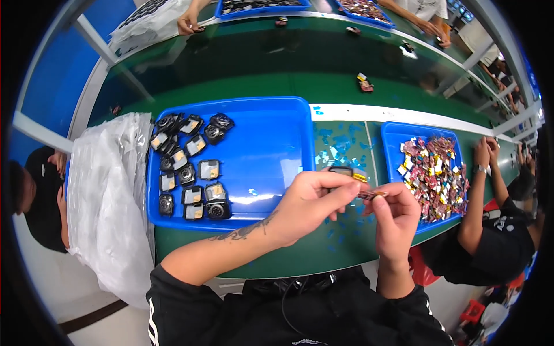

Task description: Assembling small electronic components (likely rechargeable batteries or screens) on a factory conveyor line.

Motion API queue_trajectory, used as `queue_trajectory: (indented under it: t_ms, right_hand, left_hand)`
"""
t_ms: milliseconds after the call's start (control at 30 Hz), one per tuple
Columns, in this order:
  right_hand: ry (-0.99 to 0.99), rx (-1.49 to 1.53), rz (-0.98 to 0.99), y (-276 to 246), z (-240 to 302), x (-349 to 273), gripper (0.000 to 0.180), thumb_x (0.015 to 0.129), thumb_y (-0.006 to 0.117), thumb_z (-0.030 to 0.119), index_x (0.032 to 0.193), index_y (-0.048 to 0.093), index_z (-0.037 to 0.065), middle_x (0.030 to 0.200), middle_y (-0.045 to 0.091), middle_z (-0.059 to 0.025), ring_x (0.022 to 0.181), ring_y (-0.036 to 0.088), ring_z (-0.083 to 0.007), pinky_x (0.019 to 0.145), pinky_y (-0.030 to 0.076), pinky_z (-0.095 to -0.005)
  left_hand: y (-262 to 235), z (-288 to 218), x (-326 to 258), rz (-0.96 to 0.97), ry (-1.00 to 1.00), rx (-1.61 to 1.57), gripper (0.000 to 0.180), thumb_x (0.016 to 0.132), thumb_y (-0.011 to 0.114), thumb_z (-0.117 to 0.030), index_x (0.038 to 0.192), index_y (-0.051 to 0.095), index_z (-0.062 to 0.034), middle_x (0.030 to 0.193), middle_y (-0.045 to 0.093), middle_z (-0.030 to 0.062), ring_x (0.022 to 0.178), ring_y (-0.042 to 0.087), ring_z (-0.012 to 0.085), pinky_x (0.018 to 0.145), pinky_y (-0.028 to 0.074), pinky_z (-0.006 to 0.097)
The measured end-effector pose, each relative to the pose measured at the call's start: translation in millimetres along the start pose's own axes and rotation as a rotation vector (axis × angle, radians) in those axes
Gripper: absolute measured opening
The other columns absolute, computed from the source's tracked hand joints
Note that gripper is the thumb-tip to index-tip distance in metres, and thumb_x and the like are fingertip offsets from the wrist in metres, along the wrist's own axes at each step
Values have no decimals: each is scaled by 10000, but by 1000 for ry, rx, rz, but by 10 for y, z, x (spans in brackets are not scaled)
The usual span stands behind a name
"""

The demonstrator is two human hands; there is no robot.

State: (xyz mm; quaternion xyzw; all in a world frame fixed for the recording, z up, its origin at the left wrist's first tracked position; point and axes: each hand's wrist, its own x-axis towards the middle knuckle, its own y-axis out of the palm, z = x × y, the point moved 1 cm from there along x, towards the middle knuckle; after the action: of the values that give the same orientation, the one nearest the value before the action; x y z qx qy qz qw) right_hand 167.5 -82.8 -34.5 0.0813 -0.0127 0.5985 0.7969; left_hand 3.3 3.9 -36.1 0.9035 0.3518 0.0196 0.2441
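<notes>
My workbench [277,248] has a green top, and on it, to my left, sits a large blue tray [268,138]. A smaller blue tray [392,141] sits to my right, apart from the first. Between the two lie scraps of blue film [334,153] (plenty of them, some pale and shiny), with a few nearer me. A white strip [369,114] borders the bench along its far side. Beyond it lies a green conveyor belt [242,75], carrying a small circuit board assembly [365,85] and, near its far edge, several more small parts [353,30].
</notes>
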Motion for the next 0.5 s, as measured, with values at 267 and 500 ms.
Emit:
queue_trajectory:
  t_ms: [267, 500]
  right_hand:
    - [369, 623, 1, 32, -11, -80, 80, 960, 550, 117, 965, 528, 40, 805, 613, -40, 664, 569, -74, 519, 460, -184]
    - [413, 403, 97, 65, -116, -209, 321, 932, 591, 105, 1214, 536, -39, 862, 567, -27, 709, 554, -91, 524, 499, -207]
  left_hand:
    - [131, 37, -97, -110, 445, 475, 327, 801, 765, -85, 1120, 733, -146, 1034, 561, 58, 889, 529, 120, 690, 450, 227]
    - [42, 110, -33, -145, 340, 362, 93, 799, 754, -89, 840, 727, -10, 921, 564, 78, 824, 522, 130, 715, 454, 278]
